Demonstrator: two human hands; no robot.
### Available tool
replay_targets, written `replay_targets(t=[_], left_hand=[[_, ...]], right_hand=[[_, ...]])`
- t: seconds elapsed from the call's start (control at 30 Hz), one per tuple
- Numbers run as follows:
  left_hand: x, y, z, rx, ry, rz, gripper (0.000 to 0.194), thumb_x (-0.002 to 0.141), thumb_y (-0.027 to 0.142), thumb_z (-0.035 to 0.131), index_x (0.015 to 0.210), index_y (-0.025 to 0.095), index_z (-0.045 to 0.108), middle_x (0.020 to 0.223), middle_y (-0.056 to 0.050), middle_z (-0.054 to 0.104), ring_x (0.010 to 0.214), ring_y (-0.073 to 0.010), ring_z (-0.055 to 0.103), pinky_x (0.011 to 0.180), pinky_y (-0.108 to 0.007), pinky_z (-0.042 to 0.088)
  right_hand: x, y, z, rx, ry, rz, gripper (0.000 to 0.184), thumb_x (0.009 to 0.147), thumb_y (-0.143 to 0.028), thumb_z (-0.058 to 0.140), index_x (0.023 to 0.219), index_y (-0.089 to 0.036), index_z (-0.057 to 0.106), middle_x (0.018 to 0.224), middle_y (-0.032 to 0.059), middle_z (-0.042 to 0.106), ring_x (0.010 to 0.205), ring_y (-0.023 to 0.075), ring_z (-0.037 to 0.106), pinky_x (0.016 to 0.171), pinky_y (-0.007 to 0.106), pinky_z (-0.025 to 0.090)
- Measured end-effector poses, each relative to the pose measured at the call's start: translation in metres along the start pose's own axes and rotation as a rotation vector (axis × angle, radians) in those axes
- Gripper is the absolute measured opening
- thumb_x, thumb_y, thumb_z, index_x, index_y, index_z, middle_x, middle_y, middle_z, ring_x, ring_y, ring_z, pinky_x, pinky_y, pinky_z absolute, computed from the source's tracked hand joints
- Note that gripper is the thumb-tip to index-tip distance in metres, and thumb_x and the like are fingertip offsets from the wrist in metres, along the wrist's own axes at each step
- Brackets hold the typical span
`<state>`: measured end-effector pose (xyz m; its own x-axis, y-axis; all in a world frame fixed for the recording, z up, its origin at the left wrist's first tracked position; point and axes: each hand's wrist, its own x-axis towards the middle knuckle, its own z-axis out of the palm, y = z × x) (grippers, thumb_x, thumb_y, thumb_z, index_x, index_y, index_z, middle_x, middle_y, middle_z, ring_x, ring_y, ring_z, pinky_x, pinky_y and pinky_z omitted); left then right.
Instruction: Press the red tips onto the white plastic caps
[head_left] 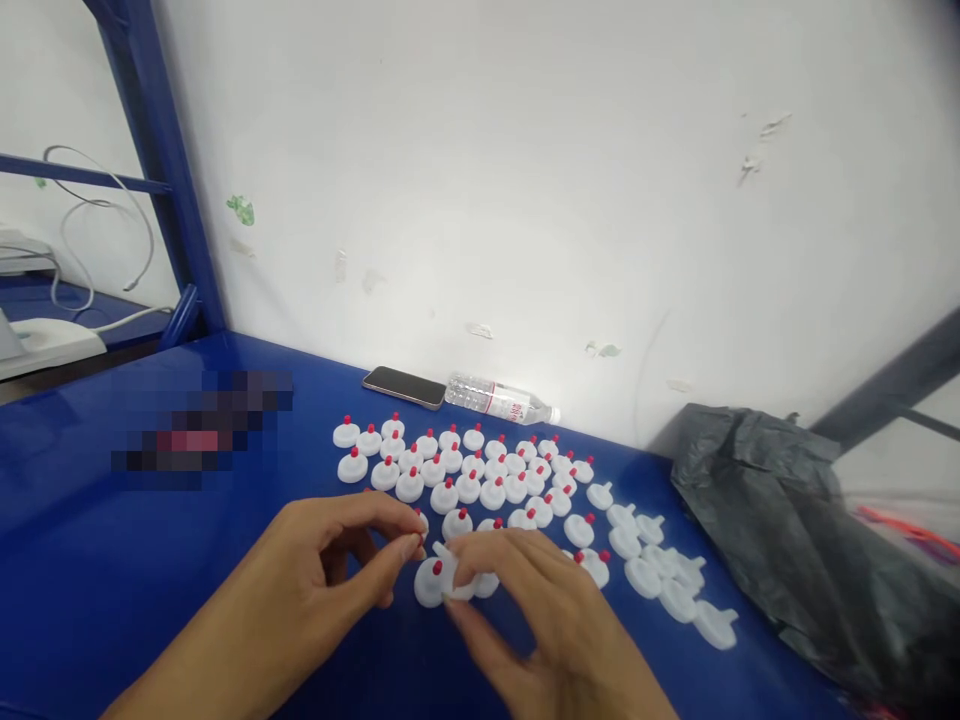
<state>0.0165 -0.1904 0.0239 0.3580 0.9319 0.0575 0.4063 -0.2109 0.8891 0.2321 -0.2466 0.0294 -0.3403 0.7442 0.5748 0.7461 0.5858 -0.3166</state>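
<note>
My left hand (322, 570) is closed in a pinch, thumb against forefinger, on a small red tip cap (420, 539), mostly covered by the fingertips. Just to the right, my right hand (540, 610) grips a white nozzle lid (448, 562) between thumb and fingers; its bare spout points up and left, and the hand hides part of it. A white lid with a red tip (429, 585) stands beside the held one. Beyond both hands, many similar red-tipped lids (444, 497) stand spout up. White lids without red tips (679, 598) lie in a cluster on the right.
A phone (403, 387) and a clear plastic bottle (499, 398) lie along the wall at the back of the blue table (247, 540). At the right is a dark plastic bag (780, 520). A pixelated patch covers something at the left.
</note>
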Motion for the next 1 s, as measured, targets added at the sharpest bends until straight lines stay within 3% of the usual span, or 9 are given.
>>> replay_targets(t=[0.17, 0.37, 0.63, 1.0], left_hand=[[0.0, -0.002, 0.003, -0.033, -0.075, 0.036, 0.03, 0.088, 0.053, 0.066, 0.08, 0.025, 0.071, 0.058, 0.006, 0.067, 0.056, -0.0137, 0.066, 0.055, -0.02, 0.049], [0.0, 0.003, 0.006, -0.03, -0.04, 0.095, 0.031, 0.089, 0.053, 0.064, 0.076, 0.025, 0.07, 0.065, 0.006, 0.072, 0.061, -0.0147, 0.069, 0.053, -0.022, 0.048], [-0.003, 0.01, 0.012, -0.073, 0.037, 0.119, 0.029, 0.089, 0.053, 0.059, 0.093, 0.03, 0.076, 0.065, 0.006, 0.07, 0.056, -0.0149, 0.064, 0.045, -0.024, 0.041], [-0.004, 0.011, 0.009, -0.179, -0.092, 0.097, 0.027, 0.092, 0.052, 0.055, 0.092, 0.03, 0.071, 0.075, 0.005, 0.073, 0.059, -0.0157, 0.065, 0.055, -0.026, 0.052]], right_hand=[[0.0, 0.0, 0.004, 0.012, -0.007, -0.022, 0.028, 0.08, -0.012, 0.07, 0.095, -0.03, 0.055, 0.098, -0.0066, 0.077, 0.089, 0.0163, 0.075, 0.082, 0.03, 0.066], [0.002, -0.001, 0.001, 0.014, 0.0, -0.053, 0.024, 0.081, -0.013, 0.07, 0.094, -0.029, 0.057, 0.107, -0.0042, 0.079, 0.095, 0.0172, 0.076, 0.087, 0.031, 0.065], [0.004, -0.002, -0.004, 0.004, 0.076, -0.072, 0.022, 0.079, -0.014, 0.068, 0.091, -0.031, 0.06, 0.104, -0.0072, 0.079, 0.092, 0.015, 0.077, 0.089, 0.029, 0.065], [0.003, -0.003, -0.008, 0.087, 0.16, -0.077, 0.024, 0.077, -0.012, 0.064, 0.089, -0.033, 0.06, 0.112, -0.0091, 0.079, 0.1, 0.0159, 0.076, 0.088, 0.027, 0.065]])
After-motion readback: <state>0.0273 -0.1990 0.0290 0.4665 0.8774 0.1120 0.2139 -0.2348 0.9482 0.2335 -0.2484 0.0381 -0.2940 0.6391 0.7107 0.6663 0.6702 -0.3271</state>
